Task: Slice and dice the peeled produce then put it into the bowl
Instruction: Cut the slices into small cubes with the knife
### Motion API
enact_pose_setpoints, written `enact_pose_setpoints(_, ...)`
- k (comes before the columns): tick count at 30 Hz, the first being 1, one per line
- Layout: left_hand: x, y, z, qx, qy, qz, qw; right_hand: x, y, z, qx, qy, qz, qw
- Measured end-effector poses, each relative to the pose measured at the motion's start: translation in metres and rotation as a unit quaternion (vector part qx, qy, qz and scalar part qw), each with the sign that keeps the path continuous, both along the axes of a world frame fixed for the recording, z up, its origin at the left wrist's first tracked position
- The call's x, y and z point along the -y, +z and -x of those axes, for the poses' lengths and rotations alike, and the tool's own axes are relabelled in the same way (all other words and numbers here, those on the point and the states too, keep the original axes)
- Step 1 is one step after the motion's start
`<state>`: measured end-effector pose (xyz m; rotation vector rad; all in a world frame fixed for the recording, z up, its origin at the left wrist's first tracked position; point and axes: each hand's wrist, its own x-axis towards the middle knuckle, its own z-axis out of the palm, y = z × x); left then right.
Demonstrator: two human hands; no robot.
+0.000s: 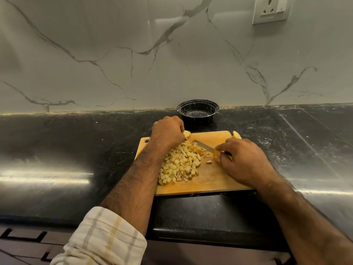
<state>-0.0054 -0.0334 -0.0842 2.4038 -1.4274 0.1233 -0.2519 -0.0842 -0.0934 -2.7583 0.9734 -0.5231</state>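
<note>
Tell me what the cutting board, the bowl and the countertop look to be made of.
Cutting board: likely wood or bamboo, matte tan, scored.
Bowl: probably thin black plastic, glossy ribbed rim.
Countertop: seemingly polished dark stone, speckled, reflecting light.

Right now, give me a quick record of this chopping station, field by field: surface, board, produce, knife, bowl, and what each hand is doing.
surface: dark stone counter against a marble wall
board: wooden cutting board on the counter
produce: heap of diced pieces on the board; an uncut piece at its far edge
knife: blade over the dice, yellow handle
bowl: black bowl behind the board, no produce in it
left hand: curled at the heap's far end, beside the uncut piece
right hand: grips the knife handle
</note>
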Motion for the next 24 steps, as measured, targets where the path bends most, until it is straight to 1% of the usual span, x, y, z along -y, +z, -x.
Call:
enact_pose_setpoints(2,-0.001,-0.001,-0.001,-0.023,-0.001,0.013,1.0,0.002,-0.001,-0.001,0.0,-0.022,0.01,1.0)
enact_pose_setpoints(5,-0.004,-0.001,0.0,-0.046,-0.039,0.029,0.998,-0.002,-0.004,-0.006,-0.017,0.012,-0.018,1.0)
enact_pose_setpoints(7,-0.005,-0.001,0.003,-0.059,-0.062,0.043,0.995,-0.001,-0.005,-0.005,0.024,0.018,-0.041,0.999)
enact_pose_setpoints(10,-0.004,-0.002,0.007,-0.072,-0.088,0.05,0.992,0.002,-0.005,0.0,0.094,-0.012,-0.069,0.993)
enact_pose_setpoints(15,-0.004,-0.001,0.009,-0.08,-0.095,0.054,0.991,0.004,-0.008,0.003,0.166,-0.042,-0.104,0.98)
enact_pose_setpoints(17,-0.008,0.001,0.006,-0.08,-0.089,0.046,0.992,0.007,-0.009,0.004,0.179,-0.063,-0.093,0.977)
enact_pose_setpoints(18,-0.009,0.002,0.004,-0.079,-0.083,0.041,0.993,0.009,-0.009,0.004,0.172,-0.076,-0.078,0.979)
enact_pose_setpoints(20,-0.012,0.004,-0.004,-0.072,-0.058,0.029,0.995,0.012,-0.011,0.002,0.112,-0.096,-0.051,0.988)
enact_pose_setpoints(22,-0.015,0.006,-0.011,-0.06,-0.028,0.006,0.998,0.011,-0.012,-0.002,0.037,-0.097,-0.042,0.994)
enact_pose_setpoints(24,-0.016,0.006,-0.014,-0.054,-0.014,-0.014,0.998,0.007,-0.009,-0.007,0.006,-0.084,-0.041,0.996)
